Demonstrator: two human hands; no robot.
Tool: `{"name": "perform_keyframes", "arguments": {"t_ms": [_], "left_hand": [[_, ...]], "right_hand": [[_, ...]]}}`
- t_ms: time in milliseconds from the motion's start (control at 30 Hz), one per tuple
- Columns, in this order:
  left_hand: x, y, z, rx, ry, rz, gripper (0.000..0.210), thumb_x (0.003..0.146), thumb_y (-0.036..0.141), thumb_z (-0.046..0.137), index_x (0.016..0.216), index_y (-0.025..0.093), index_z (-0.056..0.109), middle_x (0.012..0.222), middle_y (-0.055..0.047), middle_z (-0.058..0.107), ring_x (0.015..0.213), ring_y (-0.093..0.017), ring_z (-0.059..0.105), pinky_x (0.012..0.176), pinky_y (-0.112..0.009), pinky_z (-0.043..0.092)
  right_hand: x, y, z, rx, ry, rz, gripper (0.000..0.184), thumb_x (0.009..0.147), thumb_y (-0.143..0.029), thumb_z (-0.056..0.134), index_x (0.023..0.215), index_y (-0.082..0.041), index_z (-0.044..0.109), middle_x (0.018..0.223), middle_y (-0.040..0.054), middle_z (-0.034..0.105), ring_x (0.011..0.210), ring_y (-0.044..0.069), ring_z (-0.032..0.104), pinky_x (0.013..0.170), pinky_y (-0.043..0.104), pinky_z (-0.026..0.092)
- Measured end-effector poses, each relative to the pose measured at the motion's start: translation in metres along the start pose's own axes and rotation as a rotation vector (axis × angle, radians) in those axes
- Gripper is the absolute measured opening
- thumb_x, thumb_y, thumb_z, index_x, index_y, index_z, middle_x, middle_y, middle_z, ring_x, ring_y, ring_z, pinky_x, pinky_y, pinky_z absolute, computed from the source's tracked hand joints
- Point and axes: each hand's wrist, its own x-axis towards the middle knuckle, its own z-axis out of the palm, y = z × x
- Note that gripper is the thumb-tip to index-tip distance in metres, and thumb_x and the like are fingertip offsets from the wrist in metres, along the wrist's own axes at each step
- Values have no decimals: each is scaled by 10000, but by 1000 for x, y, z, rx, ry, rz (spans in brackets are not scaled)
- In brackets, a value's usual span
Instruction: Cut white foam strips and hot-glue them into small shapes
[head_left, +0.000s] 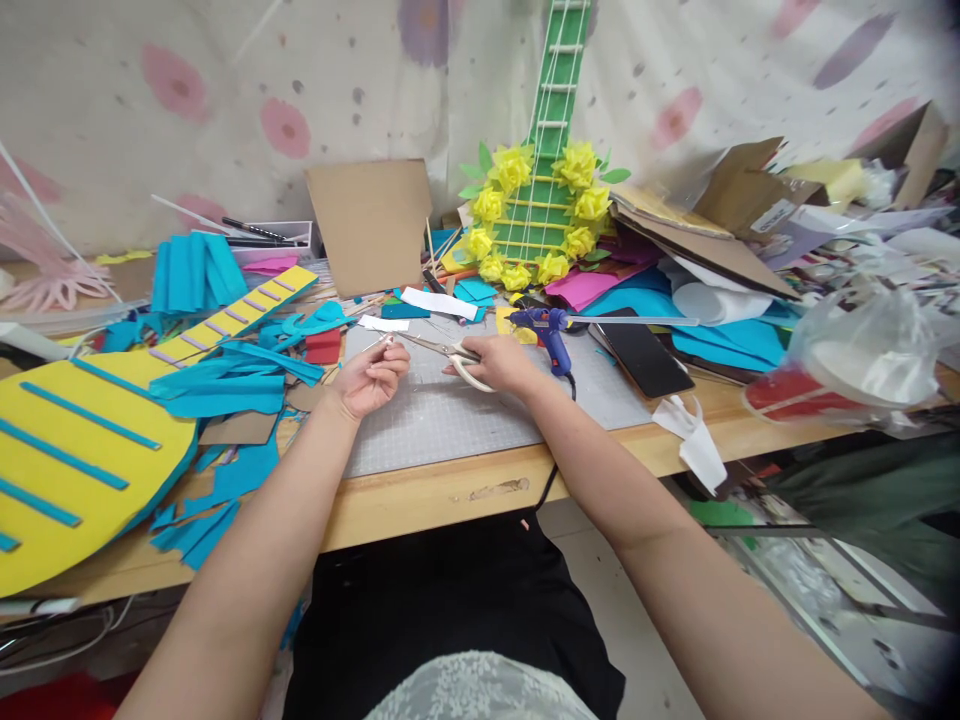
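My right hand (496, 362) is closed around the pale handles of a pair of scissors (459, 356). The blades point left toward my left hand (370, 380), whose fingertips pinch a small white piece (388, 341), too small to tell in detail. Beneath both hands lies a grey cutting mat (450, 430). Just beyond them are a white paper strip (439, 303) and a shorter white strip (384, 324). A blue glue gun (551, 335) lies right of my right hand.
A yellow guitar-shaped cutout (67, 430) and blue paper scraps (217, 385) cover the left side. A green guitar shape with yellow flowers (540, 215) stands behind. At right are a black phone (649, 358), a bagged red-and-white cup (817, 385) and piled cardboard (705, 235).
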Motion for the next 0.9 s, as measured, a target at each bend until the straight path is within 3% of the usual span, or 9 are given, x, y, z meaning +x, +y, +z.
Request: {"name": "perform_keyframes", "arguments": {"t_ms": [200,500,900], "left_hand": [[0,1,0,26,-4,32,230,885,185,456,673,163,369,565,29,415,399,0,356,303,-7,306],[1,-1,0,73,61,48,196,890,197,450,702,143,435,569,26,418,390,6,355,298,-3,299],[1,0,-1,49,32,5,208,885,193,461,693,161,388,588,29,426,383,13,357,303,0,313]], "right_hand": [[-2,3,-4,-6,-23,-35,403,758,-586,523,743,-189,590,727,32,628,639,133,483,558,243,211],[0,-2,0,-85,9,-58,414,769,-586,518,751,-181,600,748,46,647,655,147,517,565,262,185],[-1,-1,1,-97,25,-55,420,762,-594,529,735,-182,607,738,38,649,641,139,512,555,264,172]]}}
